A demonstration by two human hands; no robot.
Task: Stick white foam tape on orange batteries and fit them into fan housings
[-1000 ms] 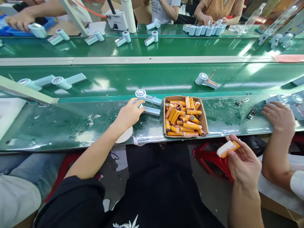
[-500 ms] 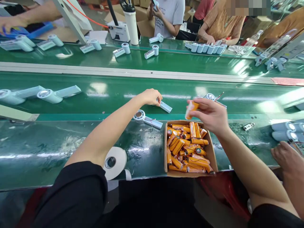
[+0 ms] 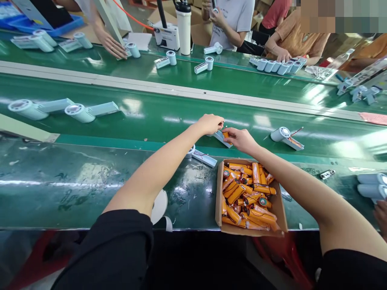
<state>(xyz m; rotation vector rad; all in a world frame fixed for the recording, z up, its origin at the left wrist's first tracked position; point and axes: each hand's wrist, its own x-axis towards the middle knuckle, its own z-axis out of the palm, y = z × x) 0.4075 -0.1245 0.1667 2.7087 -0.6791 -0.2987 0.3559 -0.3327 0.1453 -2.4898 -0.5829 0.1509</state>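
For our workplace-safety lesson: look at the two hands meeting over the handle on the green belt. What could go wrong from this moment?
1. The right hand presses an orange battery into the pale handle, steadied only by the left hand; it might slip or seat crooked.
2. The right forearm crosses above the open cardboard box, so drawing back could knock it.
3. A fan unit with thin wires lies under the left forearm and could snag.

Just one cam, worn on the person's head, looked forward and down across the green belt (image 3: 181, 117), pretty close in.
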